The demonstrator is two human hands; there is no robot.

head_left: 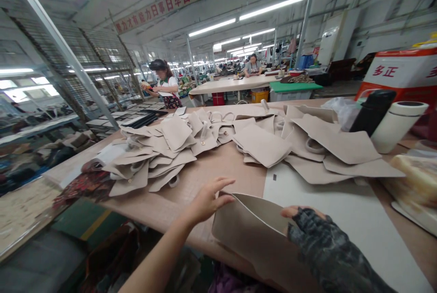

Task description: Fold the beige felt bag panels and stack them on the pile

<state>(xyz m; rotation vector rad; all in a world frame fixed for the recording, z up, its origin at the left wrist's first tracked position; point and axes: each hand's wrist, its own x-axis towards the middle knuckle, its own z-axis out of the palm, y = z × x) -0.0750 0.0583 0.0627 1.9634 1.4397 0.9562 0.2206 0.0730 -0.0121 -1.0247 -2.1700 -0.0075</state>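
A beige leather bag piece (247,229) stands at the table's front edge, its upper edges parted so that the inside shows. At its left top corner is my left hand (213,197), with thumb and fingers apart; the thumb is close against the corner, and I cannot tell if it presses on it. My right hand (302,220), under a dark patterned sleeve or cover, has its fingers closed over the bag piece's right upper edge. Beyond my hands lie a heap of beige bag pieces (177,133) with straps on the left and a stack of flat ones (262,142) in the middle.
More beige pieces (341,140) lie at the right on a white sheet (327,211). Behind them stand a black bottle (373,110), a white flask (398,126) and a red-and-white box (398,72). Two people work at other tables further back.
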